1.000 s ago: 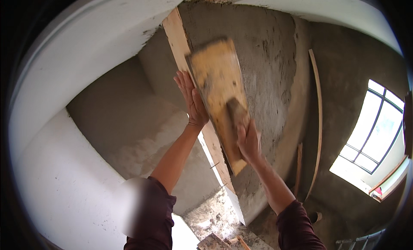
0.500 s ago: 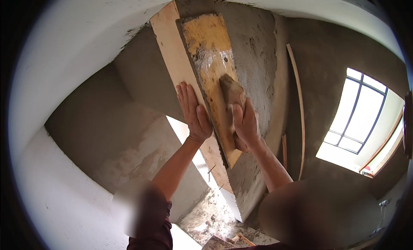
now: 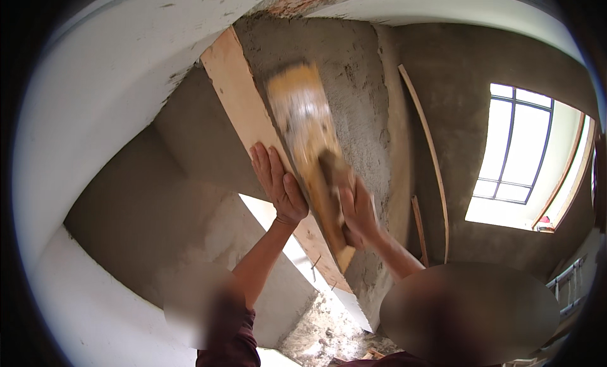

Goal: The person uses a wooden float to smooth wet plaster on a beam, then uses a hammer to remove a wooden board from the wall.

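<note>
The left hand (image 3: 278, 189) lies flat on a pale board (image 3: 237, 82), fingers stretched out, gripping nothing. The right hand (image 3: 359, 209) curls round the handle of a yellowish float (image 3: 310, 130), which slants from 12 to 5 o'clock over grey plaster (image 3: 363, 95). The pale board edges this plaster from 11 to 5; bare plaster extends toward 2. Beyond are spattered floor (image 3: 322, 332) at 6, a wooden strip (image 3: 428, 130) at 2, and a barred window (image 3: 523, 139) near 3.
</note>
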### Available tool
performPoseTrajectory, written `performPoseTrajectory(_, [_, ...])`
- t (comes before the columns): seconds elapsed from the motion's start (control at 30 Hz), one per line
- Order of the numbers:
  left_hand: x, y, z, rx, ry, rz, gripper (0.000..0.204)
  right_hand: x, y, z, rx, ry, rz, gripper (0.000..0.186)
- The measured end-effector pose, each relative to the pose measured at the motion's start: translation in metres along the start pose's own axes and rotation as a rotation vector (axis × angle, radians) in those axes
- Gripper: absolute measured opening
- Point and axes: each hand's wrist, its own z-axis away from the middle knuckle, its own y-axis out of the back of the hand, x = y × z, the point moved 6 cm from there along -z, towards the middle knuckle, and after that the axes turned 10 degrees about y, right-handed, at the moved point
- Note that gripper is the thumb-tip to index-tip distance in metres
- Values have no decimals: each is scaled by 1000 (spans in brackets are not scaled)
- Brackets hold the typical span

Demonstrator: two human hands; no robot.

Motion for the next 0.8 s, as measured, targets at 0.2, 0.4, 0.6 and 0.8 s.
performPoseTrajectory(0.2, [3, -5, -2, 26, -10, 64, 58, -10, 4, -38, -84, -103, 49, 40])
performPoseTrajectory(0.4, [3, -6, 3, -23, -34, 65, 57, 39, 11, -28, 59, -228, 62, 39])
performPoseTrajectory(0.6, [3, -9, -4, -18, -69, 55, 58, 33, 5, 42, 50, -115, -53, 39])
performPoseTrajectory(0.8, [4, -7, 1, -59, -20, 100, 61, 47, 25, -66, 34, -225, 69, 39])
